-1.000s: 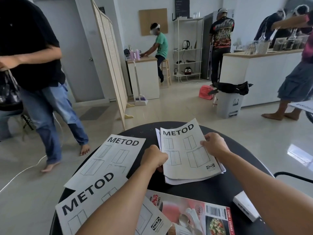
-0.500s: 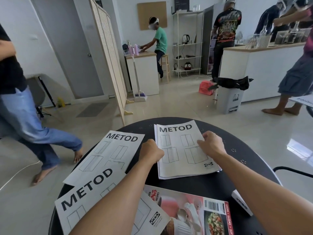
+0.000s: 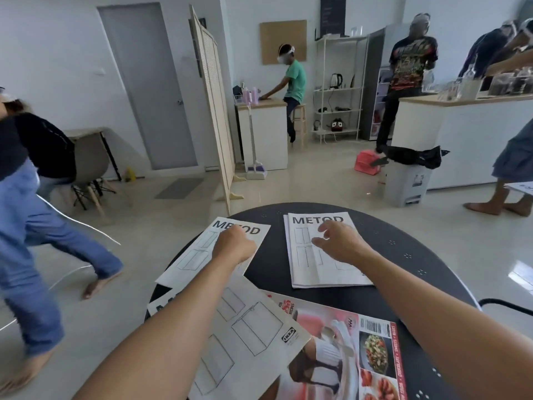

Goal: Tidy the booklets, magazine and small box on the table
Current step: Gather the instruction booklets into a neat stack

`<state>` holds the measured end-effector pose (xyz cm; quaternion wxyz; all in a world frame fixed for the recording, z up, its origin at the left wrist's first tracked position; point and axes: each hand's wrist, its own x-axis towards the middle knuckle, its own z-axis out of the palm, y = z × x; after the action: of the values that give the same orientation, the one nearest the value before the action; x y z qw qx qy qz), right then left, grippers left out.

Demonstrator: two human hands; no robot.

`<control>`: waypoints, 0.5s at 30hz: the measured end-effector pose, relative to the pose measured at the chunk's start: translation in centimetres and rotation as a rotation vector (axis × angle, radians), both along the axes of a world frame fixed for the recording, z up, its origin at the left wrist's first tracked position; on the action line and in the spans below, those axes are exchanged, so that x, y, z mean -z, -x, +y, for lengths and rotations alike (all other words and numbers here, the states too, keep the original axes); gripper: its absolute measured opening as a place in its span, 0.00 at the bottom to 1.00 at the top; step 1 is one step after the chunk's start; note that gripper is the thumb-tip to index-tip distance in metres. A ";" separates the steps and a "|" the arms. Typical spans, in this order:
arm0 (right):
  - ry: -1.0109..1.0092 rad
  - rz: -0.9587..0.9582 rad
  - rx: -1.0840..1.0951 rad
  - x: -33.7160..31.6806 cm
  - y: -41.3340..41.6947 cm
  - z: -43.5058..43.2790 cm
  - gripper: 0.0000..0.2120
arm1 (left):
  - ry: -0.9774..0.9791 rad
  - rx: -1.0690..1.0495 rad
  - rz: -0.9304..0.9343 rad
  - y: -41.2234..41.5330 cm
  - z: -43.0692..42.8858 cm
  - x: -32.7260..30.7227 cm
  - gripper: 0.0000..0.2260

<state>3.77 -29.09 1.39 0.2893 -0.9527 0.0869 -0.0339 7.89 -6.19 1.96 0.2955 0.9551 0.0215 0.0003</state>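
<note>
resting at frame centre, the left hand is clenched on a metod booklet; right hand hovers, fingers released, over the booklet stack. magazine lies lower right on the table.

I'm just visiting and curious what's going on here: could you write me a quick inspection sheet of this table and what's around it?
Surface: round black table.
Job's things: stacked booklets squared at centre; left booklet overhanging the edge; near booklet overlapping the magazine; small box not in view.
Clutter: nothing seen.
Hands: left hand on the left booklet; right hand open over the stack.
Cables: nothing seen on the table.
Surroundings: several people, folding screen, bin, shelf.
</note>
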 end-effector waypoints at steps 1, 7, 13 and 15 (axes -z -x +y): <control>0.006 0.019 -0.036 -0.3 0.4 1.1 0.20 | -0.009 -0.010 -0.018 0.5 1.1 -0.1 0.03; 0.091 0.120 -0.232 -0.3 2.4 7.7 0.22 | -0.084 -0.094 0.002 3.3 7.9 0.2 0.02; 0.101 0.174 -0.300 1.8 3.4 12.3 0.21 | -0.192 -0.253 0.149 6.9 13.4 1.3 0.08; 0.091 0.164 -0.295 2.0 3.5 13.3 0.20 | -0.151 -0.306 0.240 7.9 14.7 1.6 0.06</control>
<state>0.29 -15.83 -0.64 0.2395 -0.9668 -0.0323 0.0830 -0.05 8.48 0.38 0.2147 0.9534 0.2012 -0.0670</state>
